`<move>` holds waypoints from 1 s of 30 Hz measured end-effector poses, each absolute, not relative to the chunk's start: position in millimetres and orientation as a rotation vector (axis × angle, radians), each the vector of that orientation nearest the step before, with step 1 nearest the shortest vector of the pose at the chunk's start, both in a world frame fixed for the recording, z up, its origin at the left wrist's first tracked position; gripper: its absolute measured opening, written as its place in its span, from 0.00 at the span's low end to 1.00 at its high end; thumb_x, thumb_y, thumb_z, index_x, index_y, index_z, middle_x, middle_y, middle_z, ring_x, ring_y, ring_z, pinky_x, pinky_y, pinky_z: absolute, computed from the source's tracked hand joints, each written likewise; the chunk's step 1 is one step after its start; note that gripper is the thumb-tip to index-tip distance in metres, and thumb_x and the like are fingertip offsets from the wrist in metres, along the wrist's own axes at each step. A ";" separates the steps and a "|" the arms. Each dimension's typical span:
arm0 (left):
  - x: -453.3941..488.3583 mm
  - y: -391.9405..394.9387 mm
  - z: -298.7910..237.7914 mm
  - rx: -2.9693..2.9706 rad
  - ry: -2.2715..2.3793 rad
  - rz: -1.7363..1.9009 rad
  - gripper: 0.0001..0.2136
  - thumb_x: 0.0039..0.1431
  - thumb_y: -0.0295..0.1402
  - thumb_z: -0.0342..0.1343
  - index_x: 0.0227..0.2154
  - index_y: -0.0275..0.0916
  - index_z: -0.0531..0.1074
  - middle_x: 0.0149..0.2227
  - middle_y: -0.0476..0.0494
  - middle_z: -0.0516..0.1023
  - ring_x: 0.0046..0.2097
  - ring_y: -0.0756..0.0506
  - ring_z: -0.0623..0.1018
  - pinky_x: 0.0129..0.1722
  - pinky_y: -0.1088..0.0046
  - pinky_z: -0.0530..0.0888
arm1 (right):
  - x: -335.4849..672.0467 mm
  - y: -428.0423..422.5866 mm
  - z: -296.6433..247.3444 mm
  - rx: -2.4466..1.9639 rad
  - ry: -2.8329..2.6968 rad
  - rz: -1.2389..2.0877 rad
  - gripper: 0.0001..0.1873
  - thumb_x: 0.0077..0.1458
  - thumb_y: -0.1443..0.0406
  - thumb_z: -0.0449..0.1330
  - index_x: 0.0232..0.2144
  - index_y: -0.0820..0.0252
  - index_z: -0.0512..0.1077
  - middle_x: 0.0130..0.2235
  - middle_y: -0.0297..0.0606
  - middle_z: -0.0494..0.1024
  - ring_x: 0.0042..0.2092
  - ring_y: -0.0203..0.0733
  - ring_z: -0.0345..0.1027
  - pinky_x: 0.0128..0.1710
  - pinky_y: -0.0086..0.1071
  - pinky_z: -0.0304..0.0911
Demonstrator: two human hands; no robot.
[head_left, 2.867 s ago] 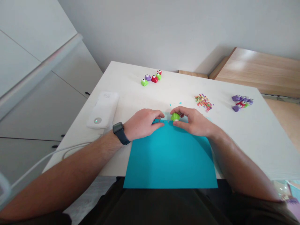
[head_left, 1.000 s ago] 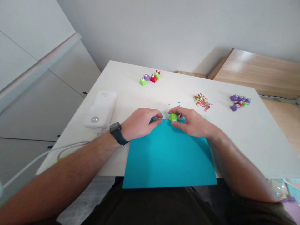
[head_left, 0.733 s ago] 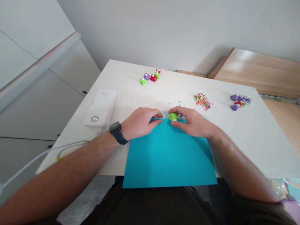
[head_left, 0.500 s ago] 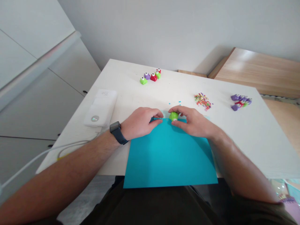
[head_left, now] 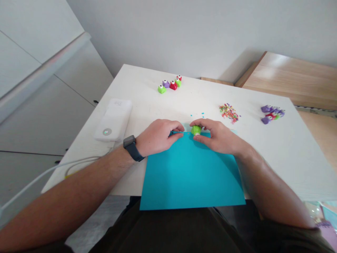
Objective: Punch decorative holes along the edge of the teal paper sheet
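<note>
A sheet of blue paper lies on the white table, overhanging its near edge. My right hand is closed around a small green paper punch set on the paper's far edge. My left hand, with a dark watch on the wrist, pinches the same far edge of the blue paper just left of the punch. A few tiny blue punched bits lie on the table beyond the punch.
Several small punches in green, purple and red sit at the far middle; another cluster of punches is at the right. A pile of coloured confetti lies between. A white device with a cable rests at the left. A wooden surface adjoins the table.
The green punch and my right hand have shifted slightly left along the paper's far edge since the earliest frame. My left hand keeps its pinch. The view has drifted a little.
</note>
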State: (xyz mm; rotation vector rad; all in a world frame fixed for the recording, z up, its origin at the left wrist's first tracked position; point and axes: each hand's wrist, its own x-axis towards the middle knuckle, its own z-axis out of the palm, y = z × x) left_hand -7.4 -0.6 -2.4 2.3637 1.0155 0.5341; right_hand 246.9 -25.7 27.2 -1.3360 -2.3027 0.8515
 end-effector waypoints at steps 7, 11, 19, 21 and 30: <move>-7.8 -0.7 -1.6 2.336 1.009 0.558 0.09 0.68 0.38 0.58 0.44 0.42 0.79 0.44 0.48 0.86 0.46 0.43 0.84 0.47 0.67 0.75 | 245.4 -26.5 28.7 -1.338 -2.337 0.876 0.20 0.60 0.63 0.63 0.54 0.58 0.75 0.52 0.41 0.81 0.50 0.47 0.74 0.53 0.41 0.67; -7.6 -1.1 -1.4 2.339 1.011 0.574 0.09 0.68 0.38 0.57 0.44 0.42 0.79 0.44 0.47 0.86 0.46 0.43 0.84 0.47 0.66 0.75 | 245.2 -26.5 27.7 -1.347 -2.347 0.876 0.20 0.60 0.62 0.64 0.54 0.57 0.74 0.52 0.41 0.82 0.50 0.48 0.75 0.54 0.42 0.67; -6.8 -1.5 -0.2 2.353 1.023 0.571 0.09 0.67 0.38 0.58 0.44 0.42 0.79 0.43 0.47 0.86 0.45 0.42 0.84 0.47 0.66 0.75 | 245.0 -26.0 28.3 -1.359 -2.358 0.909 0.19 0.59 0.62 0.64 0.53 0.57 0.76 0.50 0.39 0.82 0.49 0.46 0.75 0.52 0.38 0.66; -6.7 -1.5 -0.3 2.354 1.022 0.571 0.09 0.67 0.38 0.58 0.44 0.42 0.79 0.44 0.47 0.86 0.46 0.42 0.84 0.48 0.66 0.75 | 245.1 -25.7 28.6 -1.352 -2.355 0.918 0.18 0.59 0.62 0.64 0.52 0.57 0.76 0.48 0.38 0.82 0.48 0.45 0.74 0.51 0.37 0.66; -6.9 -1.6 -1.1 2.354 1.018 0.583 0.08 0.67 0.37 0.58 0.44 0.42 0.79 0.43 0.47 0.86 0.45 0.43 0.84 0.47 0.66 0.75 | 244.3 -26.7 28.0 -1.355 -2.326 0.935 0.17 0.59 0.62 0.64 0.51 0.55 0.76 0.45 0.36 0.82 0.45 0.43 0.74 0.49 0.36 0.65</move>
